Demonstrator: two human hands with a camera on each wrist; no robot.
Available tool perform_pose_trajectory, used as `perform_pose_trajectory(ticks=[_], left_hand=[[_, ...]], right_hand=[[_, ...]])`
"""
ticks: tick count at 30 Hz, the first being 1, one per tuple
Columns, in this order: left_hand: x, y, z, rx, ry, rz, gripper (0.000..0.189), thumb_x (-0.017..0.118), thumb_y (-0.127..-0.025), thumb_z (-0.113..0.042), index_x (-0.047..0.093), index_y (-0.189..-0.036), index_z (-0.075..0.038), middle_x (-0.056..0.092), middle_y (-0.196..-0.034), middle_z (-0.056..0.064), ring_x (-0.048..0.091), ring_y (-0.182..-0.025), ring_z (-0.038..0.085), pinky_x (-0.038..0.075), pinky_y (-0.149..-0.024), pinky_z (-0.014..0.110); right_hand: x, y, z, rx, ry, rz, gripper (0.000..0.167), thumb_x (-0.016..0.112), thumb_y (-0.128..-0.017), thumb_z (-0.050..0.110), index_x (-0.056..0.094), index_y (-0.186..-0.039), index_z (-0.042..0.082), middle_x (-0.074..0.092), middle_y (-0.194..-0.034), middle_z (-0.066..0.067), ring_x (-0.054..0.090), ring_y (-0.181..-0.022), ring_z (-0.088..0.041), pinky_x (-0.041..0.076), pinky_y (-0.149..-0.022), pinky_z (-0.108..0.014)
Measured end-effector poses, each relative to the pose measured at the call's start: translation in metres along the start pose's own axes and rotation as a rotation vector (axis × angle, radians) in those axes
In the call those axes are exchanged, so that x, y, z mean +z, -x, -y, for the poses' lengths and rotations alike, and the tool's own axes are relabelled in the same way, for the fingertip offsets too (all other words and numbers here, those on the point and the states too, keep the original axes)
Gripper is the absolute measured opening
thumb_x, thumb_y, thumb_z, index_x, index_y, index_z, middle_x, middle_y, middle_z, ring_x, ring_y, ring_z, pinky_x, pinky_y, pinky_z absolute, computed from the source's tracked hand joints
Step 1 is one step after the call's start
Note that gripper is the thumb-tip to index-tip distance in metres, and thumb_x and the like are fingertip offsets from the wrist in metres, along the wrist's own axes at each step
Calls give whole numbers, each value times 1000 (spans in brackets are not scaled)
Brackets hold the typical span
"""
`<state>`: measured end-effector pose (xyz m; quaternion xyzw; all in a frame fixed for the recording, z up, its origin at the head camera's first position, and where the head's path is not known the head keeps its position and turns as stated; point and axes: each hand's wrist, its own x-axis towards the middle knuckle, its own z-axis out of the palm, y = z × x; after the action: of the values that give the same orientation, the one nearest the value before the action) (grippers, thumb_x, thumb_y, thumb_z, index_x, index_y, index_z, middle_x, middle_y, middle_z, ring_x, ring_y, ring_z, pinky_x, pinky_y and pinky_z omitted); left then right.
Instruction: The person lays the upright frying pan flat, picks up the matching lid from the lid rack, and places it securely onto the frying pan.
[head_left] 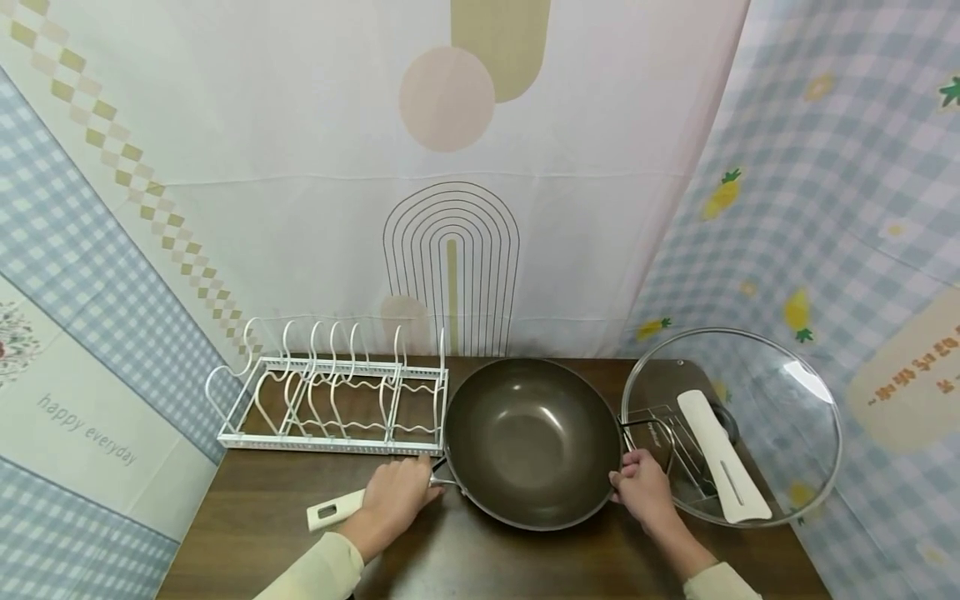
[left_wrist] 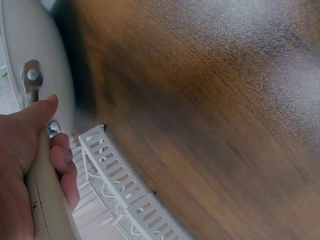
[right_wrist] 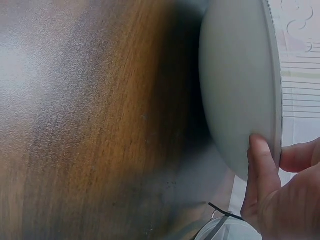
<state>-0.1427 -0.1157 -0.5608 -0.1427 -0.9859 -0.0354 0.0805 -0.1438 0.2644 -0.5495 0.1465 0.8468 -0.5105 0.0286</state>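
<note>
A wok (head_left: 534,446), dark brown inside and pale outside, is in the middle of the head view. My left hand (head_left: 397,496) grips its cream handle (head_left: 337,508), thumb lying along the top near the metal joint (left_wrist: 33,75) in the left wrist view. On the opposite side, my right hand (head_left: 643,483) pinches the wok's rim. In the right wrist view its thumb is on the inner side and its fingers (right_wrist: 263,160) press the pale outer wall. A shadow lies under the wok; whether its base touches the table cannot be told.
A white wire rack (head_left: 330,446) with upright loops stands left of the wok. On the right, a large glass lid (head_left: 836,433) with a long cream handle (head_left: 723,458) lies over a dark flat item. The brown wooden table (head_left: 480,567) meets patterned cloth walls behind and beside.
</note>
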Motion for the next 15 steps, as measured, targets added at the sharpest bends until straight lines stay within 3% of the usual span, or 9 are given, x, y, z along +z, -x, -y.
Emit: perform_pose_trajectory(ticks=[15], left_hand=[[2,0,3,48,-10,-60,45,87,-77,-46,57,-78,-13,63,-61,4,64,-53,25,49,-44,41]], right_hand=[[0,5,-4,19,-14,5,31,63,-91,-7,45,-115,-12,54,-93,-19,59,-71,-16,61,-58,-27]])
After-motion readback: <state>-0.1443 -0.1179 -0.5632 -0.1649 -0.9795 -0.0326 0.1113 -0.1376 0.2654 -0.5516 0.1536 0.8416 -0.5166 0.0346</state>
